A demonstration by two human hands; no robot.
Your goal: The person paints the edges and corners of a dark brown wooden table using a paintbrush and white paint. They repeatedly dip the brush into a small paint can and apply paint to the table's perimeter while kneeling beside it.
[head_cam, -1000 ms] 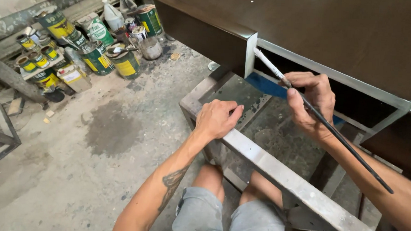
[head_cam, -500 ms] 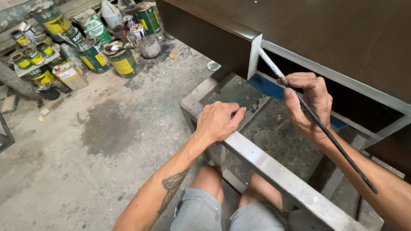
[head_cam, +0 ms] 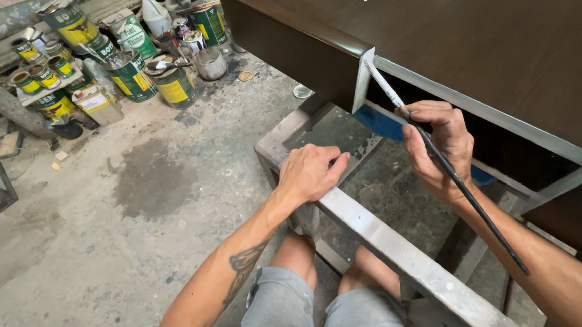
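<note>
The right hand (head_cam: 440,149) is closed around a long thin brush (head_cam: 439,156), pinching it near the pale front part of the handle while the dark rear of the handle runs back over the forearm. The brush tip (head_cam: 369,66) sits right at the light metal angle frame (head_cam: 483,111), at the near left corner of the opening under the dark brown panel (head_cam: 447,38). The left hand (head_cam: 311,170) grips no tool; it lies curled over the near edge of the grey steel stand (head_cam: 394,240), fingers folded on the rail as a brace. A blue strip (head_cam: 381,120) lies on the stand just under the frame corner.

The likely trouble from here, as I judge it: the tip works hard against the brown face, so a small wobble could smear paint onto the finished panel, and the long handle may catch on the forearm and jolt the stroke. If the bracing hand slips off the rail, the steadiness goes with it.

On the floor at the far left a cluster of paint cans (head_cam: 135,73) stands against the wall, round tins mostly green with yellow label bands, some open. Among them are a white plastic jug (head_cam: 154,18), a small rectangular tin (head_cam: 97,103) and a bare metal pot (head_cam: 211,63)
</note>
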